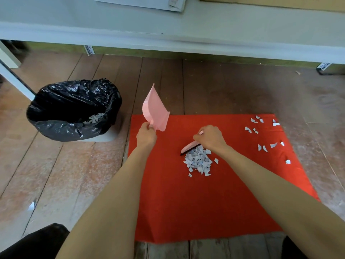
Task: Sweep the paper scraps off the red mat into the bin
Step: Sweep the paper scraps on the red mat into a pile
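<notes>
left hand point(146, 135): pink dustpan point(155, 111) was gripped, raised at frame centre | right hand point(211, 138): pink brush point(190, 147) was gripped, touching scrap pile point(198, 162) just below, on red mat point(205, 202) | loose scraps point(261, 126) were scattered right | bin point(74, 109) was seen left

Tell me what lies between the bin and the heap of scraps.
Head view: a strip of wooden floor, then bare red mat, above which the left hand holds the pink dustpan.
</notes>
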